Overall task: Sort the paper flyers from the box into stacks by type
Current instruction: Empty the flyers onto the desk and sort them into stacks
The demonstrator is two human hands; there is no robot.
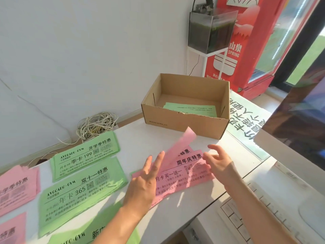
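Observation:
An open cardboard box [182,118] stands at the back of the white table [184,199], with one green flyer [191,109] lying inside. In front of it lies a loose pink flyer pile [186,173]. My left hand [147,178] rests on the pile's left end with fingers straight and spread. One pink flyer [182,142] rises blurred past its fingertips. My right hand [218,161] hovers over the pile's right end, fingers loosely bent, holding nothing. To the left lie three green stacks [84,154], [79,191], [84,236] and two pink stacks [15,187], [10,229].
A white keyboard [263,213] and a monitor [299,120] fill the right side. A green-lettered sheet [246,120] lies right of the box. A coil of cable [96,125] sits by the wall. A fish tank [211,29] and a red cooler [246,41] stand behind.

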